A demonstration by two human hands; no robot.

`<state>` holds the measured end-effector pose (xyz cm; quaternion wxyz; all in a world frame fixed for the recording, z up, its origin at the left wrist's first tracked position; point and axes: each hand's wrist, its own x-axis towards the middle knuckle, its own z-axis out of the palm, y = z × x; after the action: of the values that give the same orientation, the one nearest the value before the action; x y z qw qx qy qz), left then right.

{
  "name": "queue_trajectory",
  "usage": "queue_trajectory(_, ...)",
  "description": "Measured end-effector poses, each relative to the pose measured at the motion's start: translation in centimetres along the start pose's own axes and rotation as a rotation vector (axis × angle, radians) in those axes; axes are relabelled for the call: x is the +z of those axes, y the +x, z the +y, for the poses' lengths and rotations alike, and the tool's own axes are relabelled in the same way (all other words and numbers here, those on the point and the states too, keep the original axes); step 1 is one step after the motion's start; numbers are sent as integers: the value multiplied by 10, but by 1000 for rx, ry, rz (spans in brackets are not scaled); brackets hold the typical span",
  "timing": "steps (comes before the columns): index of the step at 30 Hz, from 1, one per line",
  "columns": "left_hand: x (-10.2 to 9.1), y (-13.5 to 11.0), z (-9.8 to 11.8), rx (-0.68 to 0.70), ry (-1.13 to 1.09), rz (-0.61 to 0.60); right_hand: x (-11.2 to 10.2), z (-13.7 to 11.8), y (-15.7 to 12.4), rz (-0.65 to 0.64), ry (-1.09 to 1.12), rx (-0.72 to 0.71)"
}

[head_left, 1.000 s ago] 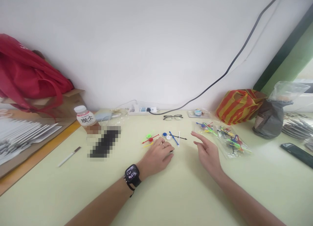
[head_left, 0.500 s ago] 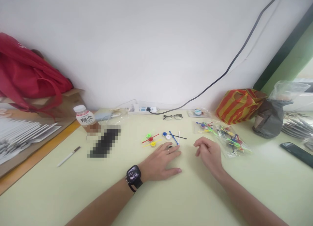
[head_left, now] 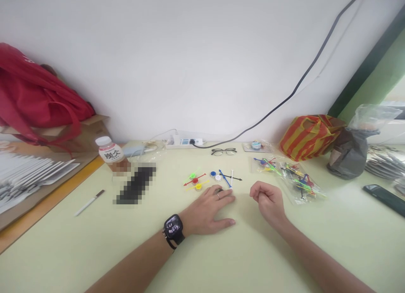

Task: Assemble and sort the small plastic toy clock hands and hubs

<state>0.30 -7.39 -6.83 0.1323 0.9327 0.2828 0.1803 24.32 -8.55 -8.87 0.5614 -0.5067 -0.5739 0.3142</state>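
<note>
**Surface and room.** A pale yellow-green table (head_left: 79, 250) stands against a white wall (head_left: 190, 52). Along the far edge, from the left, are:
- a red bag (head_left: 34, 99) on a box (head_left: 85, 134)
- a bottle (head_left: 109, 151)
- a power strip (head_left: 185, 142)
- glasses (head_left: 223, 151)
- a striped bag (head_left: 308, 137)
- a grey bag (head_left: 348, 153)

A pen (head_left: 88, 203) lies at the left of the table and a phone (head_left: 382, 199) at the far right. A black cable (head_left: 300, 84) runs from the power strip up the wall to the upper right.

**Left hand** (head_left: 205, 210). The palm is down and flat on the table. The fingers are extended and spread wide, and they hold nothing. A watch (head_left: 172, 226) sits on the wrist.

**Right hand** (head_left: 267, 200). It rests on the table with the fingers curled into a loose fist. It cannot be told whether anything is inside. A clear bag (head_left: 294, 179) of coloured pieces lies near it on the right, not touching.

**Pieces.** A small cluster lies just beyond the left fingertips, between the hands and the glasses.
- The red spinner (head_left: 194, 181) has its long axis running from lower left to upper right.
- The yellow spinner (head_left: 198, 185) lies parallel to it, on the near side.
- The blue stick (head_left: 225, 179) runs from upper left to lower right, and its near end is just beside the left fingertips.
- The white stick (head_left: 231, 177) points almost straight away from the person.
- The black stick (head_left: 236, 178) lies left to right with its tip pointing right.
</note>
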Motion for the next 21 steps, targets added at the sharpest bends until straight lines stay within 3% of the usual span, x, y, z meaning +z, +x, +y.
queue_trajectory(5,0,1,1,-6,-11,-15,-1,-3,-1,-8,11,6)
queue_trajectory(9,0,1,0,-6,-16,-17,-2,2,-2,-84,-66,-8)
queue_trajectory(21,-1,3,-3,55,-104,24,-5,34,15,-193,-656,-288)
